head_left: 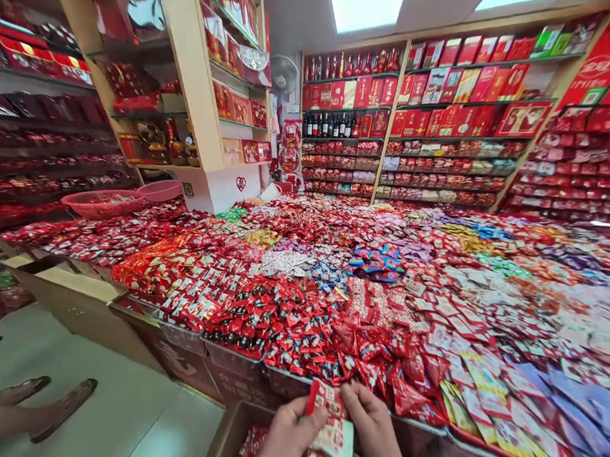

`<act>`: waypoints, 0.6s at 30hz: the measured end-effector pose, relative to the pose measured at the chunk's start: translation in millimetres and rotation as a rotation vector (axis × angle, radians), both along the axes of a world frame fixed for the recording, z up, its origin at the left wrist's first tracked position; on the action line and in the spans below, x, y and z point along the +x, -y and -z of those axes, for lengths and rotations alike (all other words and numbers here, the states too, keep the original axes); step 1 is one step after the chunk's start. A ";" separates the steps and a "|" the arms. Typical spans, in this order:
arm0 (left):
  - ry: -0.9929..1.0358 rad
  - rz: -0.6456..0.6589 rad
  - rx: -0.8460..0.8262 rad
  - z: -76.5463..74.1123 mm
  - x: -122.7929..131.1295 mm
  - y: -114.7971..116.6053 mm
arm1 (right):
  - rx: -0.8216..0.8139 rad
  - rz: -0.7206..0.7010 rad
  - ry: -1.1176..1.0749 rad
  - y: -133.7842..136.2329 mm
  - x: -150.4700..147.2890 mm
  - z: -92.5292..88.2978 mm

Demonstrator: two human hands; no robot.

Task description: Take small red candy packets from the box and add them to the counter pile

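My left hand and my right hand meet at the bottom edge of the view. Between their fingers they hold a few small red-and-white candy packets. They hover over an open cardboard box that holds more red packets. Just beyond the hands lies a huge display counter heaped with wrapped candies, mostly red, with patches of white, blue, yellow and purple.
Shelves of red gift boxes and bottles line the back and right walls. A pillar shelf unit stands at the back left, with pink baskets beside it. Another person's sandalled feet rest on the floor at the left.
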State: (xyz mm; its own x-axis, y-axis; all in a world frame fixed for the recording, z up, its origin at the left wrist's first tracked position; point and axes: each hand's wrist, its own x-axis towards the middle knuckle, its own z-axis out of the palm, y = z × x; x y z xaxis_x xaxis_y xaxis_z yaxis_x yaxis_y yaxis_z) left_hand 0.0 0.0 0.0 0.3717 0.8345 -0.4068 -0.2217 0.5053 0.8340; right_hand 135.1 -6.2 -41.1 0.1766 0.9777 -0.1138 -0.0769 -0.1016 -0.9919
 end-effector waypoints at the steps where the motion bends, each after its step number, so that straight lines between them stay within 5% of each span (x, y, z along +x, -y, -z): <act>1: 0.000 0.010 -0.032 -2.8 3.4 -2.4 | 0.010 -0.010 -0.057 -2.3 1.2 -4.9; 8: -0.033 0.058 -0.112 -21.3 14.7 -5.9 | 0.053 0.013 -0.098 -6.3 11.5 -31.3; 18: -0.148 0.058 -0.117 -12.8 24.1 -7.7 | 0.086 0.013 0.052 -4.8 27.7 -20.9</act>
State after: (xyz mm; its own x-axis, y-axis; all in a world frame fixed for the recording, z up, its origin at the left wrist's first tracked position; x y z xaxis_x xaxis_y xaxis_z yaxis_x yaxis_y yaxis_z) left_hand 24.1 7.7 12.8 0.3468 0.7569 -0.5539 -0.0686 0.6094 0.7899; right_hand 162.8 -1.4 -20.3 0.1933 0.9809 -0.0197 -0.0262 -0.0149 -0.9995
